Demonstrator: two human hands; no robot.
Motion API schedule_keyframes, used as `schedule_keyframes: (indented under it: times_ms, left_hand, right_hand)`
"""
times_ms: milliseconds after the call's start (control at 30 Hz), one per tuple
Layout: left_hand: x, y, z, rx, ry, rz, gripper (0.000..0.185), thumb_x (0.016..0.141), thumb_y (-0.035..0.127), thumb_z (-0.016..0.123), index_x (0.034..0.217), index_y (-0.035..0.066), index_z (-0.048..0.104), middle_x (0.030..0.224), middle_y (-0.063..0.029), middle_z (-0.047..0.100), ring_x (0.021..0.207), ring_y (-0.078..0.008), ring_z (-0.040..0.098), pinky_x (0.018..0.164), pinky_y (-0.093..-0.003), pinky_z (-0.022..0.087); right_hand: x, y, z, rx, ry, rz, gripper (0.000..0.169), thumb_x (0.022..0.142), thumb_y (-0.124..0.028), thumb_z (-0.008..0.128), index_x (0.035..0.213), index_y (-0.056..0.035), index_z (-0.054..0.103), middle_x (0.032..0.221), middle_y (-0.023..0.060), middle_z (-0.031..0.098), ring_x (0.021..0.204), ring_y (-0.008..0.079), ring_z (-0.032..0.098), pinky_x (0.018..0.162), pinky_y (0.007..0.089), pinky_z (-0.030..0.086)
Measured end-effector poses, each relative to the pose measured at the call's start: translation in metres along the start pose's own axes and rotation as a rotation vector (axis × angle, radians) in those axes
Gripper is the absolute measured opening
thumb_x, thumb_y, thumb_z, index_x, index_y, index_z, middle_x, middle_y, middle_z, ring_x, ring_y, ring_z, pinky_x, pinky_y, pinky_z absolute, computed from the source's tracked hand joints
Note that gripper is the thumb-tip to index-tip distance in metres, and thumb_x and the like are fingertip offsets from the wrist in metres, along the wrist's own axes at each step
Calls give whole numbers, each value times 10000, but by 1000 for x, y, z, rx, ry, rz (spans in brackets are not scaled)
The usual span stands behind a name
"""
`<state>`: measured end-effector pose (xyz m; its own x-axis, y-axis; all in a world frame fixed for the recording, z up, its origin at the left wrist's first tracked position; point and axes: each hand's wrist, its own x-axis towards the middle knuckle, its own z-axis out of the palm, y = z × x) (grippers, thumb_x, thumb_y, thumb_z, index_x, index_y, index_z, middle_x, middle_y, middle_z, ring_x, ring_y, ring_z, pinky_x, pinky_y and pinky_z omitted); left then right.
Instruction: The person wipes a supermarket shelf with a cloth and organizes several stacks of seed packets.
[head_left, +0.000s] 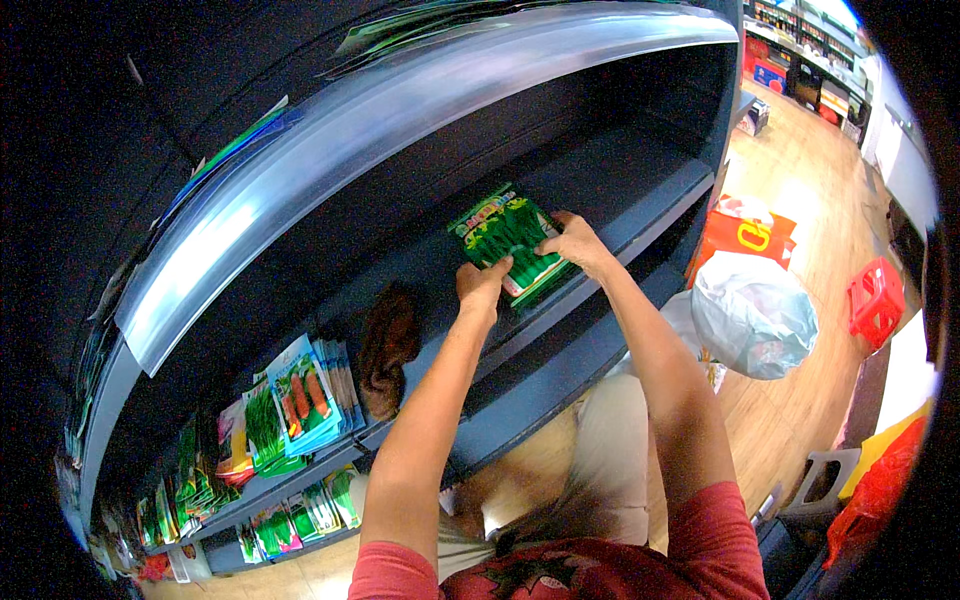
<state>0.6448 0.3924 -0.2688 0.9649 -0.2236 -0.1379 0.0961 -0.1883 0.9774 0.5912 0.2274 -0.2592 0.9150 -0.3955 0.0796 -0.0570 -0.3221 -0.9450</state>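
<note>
Both my hands hold a stack of green seed packets (510, 236) by its sides, over the dark metal shelf (645, 206). My left hand (481, 285) grips the near left edge, thumb on top. Around the right edge closes my right hand (574, 241), its thumb also on the front. The top packet pictures green vegetables. To the left, a crumpled brown cloth (388, 352) lies on the same shelf. Beyond it stand rows of seed packets, the nearest ones blue-edged packets with red roots pictured (304, 394). The undersides of the held packets are hidden.
A clear plastic strip (247, 217) curves along the shelf above. More packets (300, 517) stand on a lower shelf. Right of me are a white plastic bag (754, 315), an orange-red bag (739, 232) and a red plastic stool (877, 300) on the wooden floor.
</note>
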Motion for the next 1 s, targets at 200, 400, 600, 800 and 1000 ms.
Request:
schedule_keyframes:
  times_ms: [200, 400, 600, 800, 1000]
  left_hand:
    - [21, -9, 4, 231, -28, -97, 308, 672, 234, 706, 695, -40, 566, 664, -158, 605, 562, -255, 583, 491, -366, 453]
    - [22, -11, 2, 328, 8, -4, 364, 662, 293, 708, 659, -39, 559, 598, -153, 592, 479, -242, 563, 381, -338, 427]
    - [14, -9, -7, 273, -20, 19, 414, 658, 351, 714, 699, -37, 578, 579, -144, 583, 450, -219, 546, 367, -327, 424]
    - [-9, -1, -30, 311, -41, 59, 454, 686, 362, 680, 833, -59, 597, 643, -151, 587, 561, -243, 572, 494, -348, 448]
    - [-72, -12, -79, 331, 32, 416, 584, 678, 310, 666, 1102, -64, 520, 855, -172, 580, 745, -273, 557, 682, -347, 444]
  right_hand:
    - [10, 4, 7, -349, 16, 74, 690, 558, -260, 679, 1168, 1, 491, 1143, 203, 523, 1082, 321, 472, 932, 340, 361]
    - [10, 22, 16, -611, 118, 50, 650, 606, -476, 608, 1112, -78, 526, 1134, 160, 530, 1076, 351, 455, 926, 416, 359]
    - [-3, 2, 11, -503, 161, 90, 668, 598, -423, 620, 1154, -64, 532, 1087, 187, 568, 1040, 331, 519, 919, 398, 356]
    - [-4, 14, 7, -467, 312, 33, 634, 644, -488, 585, 1116, -66, 549, 1110, 192, 545, 1050, 358, 490, 897, 425, 367]
    - [-20, 30, 11, -353, 706, -296, 512, 662, -348, 624, 1038, -7, 565, 1027, 205, 551, 957, 359, 509, 857, 404, 384]
